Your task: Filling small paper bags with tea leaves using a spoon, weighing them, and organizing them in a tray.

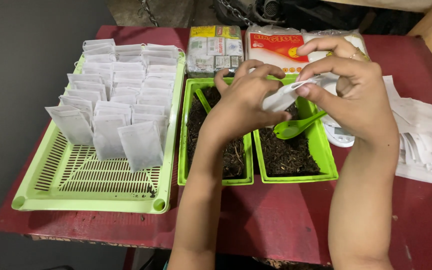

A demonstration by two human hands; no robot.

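Now we've got both hands up over the two green trays (290, 176) of dark loose leaf, left hand (243, 102) and right hand (356, 95) each pinching the same small white paper sachet (282, 97) between fingertips. It looks feather-light, thin and floppy, easy to tear, so we'd judge the top edges the place to hold. A green spoon (292, 128) lies beneath; filled sachets (118, 107) stand in the slotted basket (83, 192).

Packing workshop: filled sachets (107, 100), loose-leaf trays (326, 165).
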